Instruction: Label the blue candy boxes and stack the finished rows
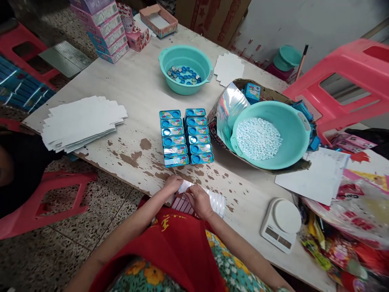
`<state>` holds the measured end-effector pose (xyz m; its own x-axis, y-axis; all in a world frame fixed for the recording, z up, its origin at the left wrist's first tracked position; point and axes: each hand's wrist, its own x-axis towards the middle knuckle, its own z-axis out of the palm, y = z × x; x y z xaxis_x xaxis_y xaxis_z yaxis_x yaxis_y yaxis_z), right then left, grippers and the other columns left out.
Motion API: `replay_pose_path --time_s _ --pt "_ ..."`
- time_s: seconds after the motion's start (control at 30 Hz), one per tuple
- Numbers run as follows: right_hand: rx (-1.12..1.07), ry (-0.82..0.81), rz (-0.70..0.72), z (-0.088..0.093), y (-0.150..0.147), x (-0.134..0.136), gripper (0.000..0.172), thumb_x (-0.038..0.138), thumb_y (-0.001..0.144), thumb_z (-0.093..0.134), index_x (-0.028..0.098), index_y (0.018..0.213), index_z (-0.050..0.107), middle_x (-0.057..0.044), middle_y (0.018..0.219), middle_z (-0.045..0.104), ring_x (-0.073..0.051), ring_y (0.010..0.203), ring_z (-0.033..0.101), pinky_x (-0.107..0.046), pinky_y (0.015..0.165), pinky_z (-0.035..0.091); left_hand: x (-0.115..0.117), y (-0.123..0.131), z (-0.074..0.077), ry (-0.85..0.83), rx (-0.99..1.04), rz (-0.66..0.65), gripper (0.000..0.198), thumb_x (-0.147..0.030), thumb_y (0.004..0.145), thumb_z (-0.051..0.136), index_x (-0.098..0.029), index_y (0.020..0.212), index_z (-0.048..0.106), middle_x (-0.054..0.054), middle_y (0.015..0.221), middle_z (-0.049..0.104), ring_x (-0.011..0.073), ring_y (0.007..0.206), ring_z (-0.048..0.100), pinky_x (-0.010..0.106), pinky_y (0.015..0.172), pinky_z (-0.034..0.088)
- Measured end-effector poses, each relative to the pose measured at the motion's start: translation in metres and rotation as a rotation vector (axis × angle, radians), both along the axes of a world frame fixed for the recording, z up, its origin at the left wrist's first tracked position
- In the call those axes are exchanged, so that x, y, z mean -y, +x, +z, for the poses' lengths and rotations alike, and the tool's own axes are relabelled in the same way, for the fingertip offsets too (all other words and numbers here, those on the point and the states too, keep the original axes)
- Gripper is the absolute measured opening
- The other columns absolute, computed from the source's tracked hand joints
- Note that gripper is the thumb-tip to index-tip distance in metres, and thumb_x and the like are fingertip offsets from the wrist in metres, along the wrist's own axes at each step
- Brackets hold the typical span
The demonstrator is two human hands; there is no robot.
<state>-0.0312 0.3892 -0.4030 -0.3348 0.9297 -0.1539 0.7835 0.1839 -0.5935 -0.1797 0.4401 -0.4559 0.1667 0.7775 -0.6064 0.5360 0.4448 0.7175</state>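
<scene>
At the table's near edge, a shiny sheet of label strips [218, 202] lies partly against the red apron. My left hand [173, 183] is closed on the sheet's upper left edge. My right hand [199, 201] lies over the middle of it, thumb and fingers pinched together at the strips; whether one strip is lifted off cannot be made out. Just beyond my hands stand two columns of small blue candy tins [174, 140], marked "Caramelo Macizo", each with a round recess on top. Some of the nearest tins carry a shiny strip.
A turquoise basin [209, 61] holds blue and silver round caps. Another basin [296, 134], with white candies, rests on a cardboard box [215, 111]. A white scale [281, 223] stands right, flat white cartons [83, 119] lie left, and stacked boxes [106, 30] stand behind. Red stools flank the table.
</scene>
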Motion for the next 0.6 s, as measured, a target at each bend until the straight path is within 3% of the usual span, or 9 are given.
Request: replay_pose_path --time_s 0.1,0.17,0.23,0.33,0.43,0.6 --pt "-0.109 -0.076 -0.064 0.033 0.007 -0.002 0.009 0.024 0.086 0.051 0.02 0.078 0.054 -0.002 0.076 0.059 -0.016 0.075 0.055 -0.027 0.068 0.043 0.004 -0.003 0.014 0.028 -0.023 0.021 0.023 -0.028 0.079 0.047 -0.017 0.08 0.068 0.007 0.087 0.068 0.0215 0.093 0.057 0.029 0.082 0.04" --pt "-0.175 -0.096 -0.098 0.059 0.012 -0.004 0.009 0.023 0.086 0.052 0.02 0.077 0.053 -0.001 0.075 0.059 -0.015 0.073 0.054 -0.027 0.067 0.042 0.01 -0.008 0.036 0.081 0.164 0.017 0.034 -0.035 0.085 0.041 -0.019 0.103 0.065 0.007 0.109 0.064 0.0205 0.104 0.054 0.029 0.089 0.039" --pt "-0.239 -0.118 -0.115 0.082 0.014 -0.008 0.009 0.023 0.086 0.052 0.02 0.077 0.053 -0.001 0.075 0.058 -0.014 0.072 0.054 -0.026 0.067 0.042 0.018 -0.012 0.063 0.099 0.433 -0.051 0.04 -0.04 0.086 0.039 -0.02 0.115 0.059 0.006 0.115 0.061 0.0189 0.105 0.054 0.029 0.088 0.04" --pt "-0.306 -0.134 -0.163 0.105 0.012 -0.014 0.011 0.025 0.086 0.051 0.02 0.077 0.053 0.0 0.074 0.058 -0.013 0.07 0.053 -0.026 0.065 0.042 0.025 -0.018 0.103 0.056 0.52 -0.125 0.031 -0.041 0.081 0.048 -0.017 0.092 0.065 0.003 0.084 0.066 0.0158 0.08 0.058 0.025 0.074 0.044" --pt "-0.366 -0.074 -0.248 0.114 -0.002 -0.029 0.012 0.027 0.086 0.051 0.02 0.076 0.054 -0.001 0.073 0.057 -0.014 0.07 0.052 -0.027 0.065 0.042 0.019 -0.03 0.133 0.076 0.42 -0.056 0.032 -0.039 0.083 0.045 -0.015 0.071 0.062 0.0 0.061 0.057 0.0118 0.061 0.052 0.023 0.062 0.041" --pt "-0.391 0.189 -0.297 0.116 -0.049 -0.084 0.012 0.027 0.083 0.054 0.021 0.073 0.054 -0.004 0.085 0.055 -0.017 0.085 0.05 -0.029 0.071 0.043 -0.027 -0.073 0.167 0.223 0.322 0.051 0.029 -0.035 0.084 0.044 -0.017 0.106 0.053 -0.004 0.06 0.052 0.011 0.058 0.05 0.022 0.058 0.04"
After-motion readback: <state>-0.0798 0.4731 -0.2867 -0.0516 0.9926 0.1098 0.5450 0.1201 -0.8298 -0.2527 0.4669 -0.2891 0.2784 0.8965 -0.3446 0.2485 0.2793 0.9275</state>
